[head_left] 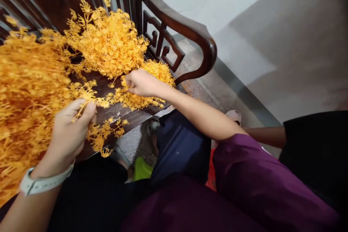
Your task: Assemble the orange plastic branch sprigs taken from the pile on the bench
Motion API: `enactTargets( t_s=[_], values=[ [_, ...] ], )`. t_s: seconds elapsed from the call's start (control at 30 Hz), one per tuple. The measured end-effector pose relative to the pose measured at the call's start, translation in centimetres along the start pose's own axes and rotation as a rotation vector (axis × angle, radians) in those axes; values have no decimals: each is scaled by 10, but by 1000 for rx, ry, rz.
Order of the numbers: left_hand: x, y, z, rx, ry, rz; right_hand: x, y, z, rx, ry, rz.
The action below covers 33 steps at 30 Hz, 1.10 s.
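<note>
Heaps of yellow-orange plastic sprigs [106, 40] lie on a dark wooden bench seat [127, 110]. My left hand [69, 130], a pale watch band on its wrist, pinches a thin yellow sprig [89, 98] between thumb and fingers near the seat's front edge. My right hand [140, 82] reaches across in a purple sleeve and closes its fingers on a small flat cluster of sprigs [146, 90] at the seat's right end. A big loose pile [24, 90] fills the left.
The bench's carved armrest [187, 29] curves just beyond my right hand. Another person's arm [268, 136] in a black sleeve shows at the right. Grey floor and a pale wall lie to the right. A green thing [141, 169] lies under the seat.
</note>
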<state>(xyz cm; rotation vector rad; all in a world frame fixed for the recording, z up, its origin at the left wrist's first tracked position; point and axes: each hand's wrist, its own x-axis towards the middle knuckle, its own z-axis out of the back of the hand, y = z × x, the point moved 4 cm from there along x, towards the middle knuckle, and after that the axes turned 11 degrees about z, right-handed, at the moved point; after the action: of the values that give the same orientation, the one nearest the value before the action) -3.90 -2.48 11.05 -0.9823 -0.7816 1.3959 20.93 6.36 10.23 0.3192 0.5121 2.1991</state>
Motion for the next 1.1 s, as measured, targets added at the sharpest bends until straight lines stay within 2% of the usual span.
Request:
enactTargets(
  t_s=[0.13, 0.2, 0.3, 0.4, 0.5, 0.6, 0.73, 0.83, 0.97, 1.1],
  values=[
    [7, 9, -9, -115, 16, 106, 0, -5, -5, -59, 98, -36],
    [5, 11, -12, -111, 23, 115, -1, -8, -3, -68, 80, -61],
    [4, 12, -15, -105, 28, 91, -8, -2, 5, 1, -24, -31],
    [5, 12, -16, -106, 35, 28, -16, 18, 10, 279, -116, 110],
    [5, 10, -20, -119, 52, -39, -22, 42, 4, 652, -110, 263],
    [1, 8, -23, -180, 49, -65, -24, 59, -4, 831, -123, 331],
    [-2, 6, -23, -287, -1, -51, -24, 69, -12, 889, -107, 277],
    [-3, 5, -20, -241, -21, -84, -24, 74, -13, 875, -94, 203],
    [-4, 5, -17, -189, -22, -78, -21, 77, -15, 851, -100, 193],
    [-9, -1, -15, -204, -9, -98, -17, 75, -20, 850, -174, 190]
  ],
)
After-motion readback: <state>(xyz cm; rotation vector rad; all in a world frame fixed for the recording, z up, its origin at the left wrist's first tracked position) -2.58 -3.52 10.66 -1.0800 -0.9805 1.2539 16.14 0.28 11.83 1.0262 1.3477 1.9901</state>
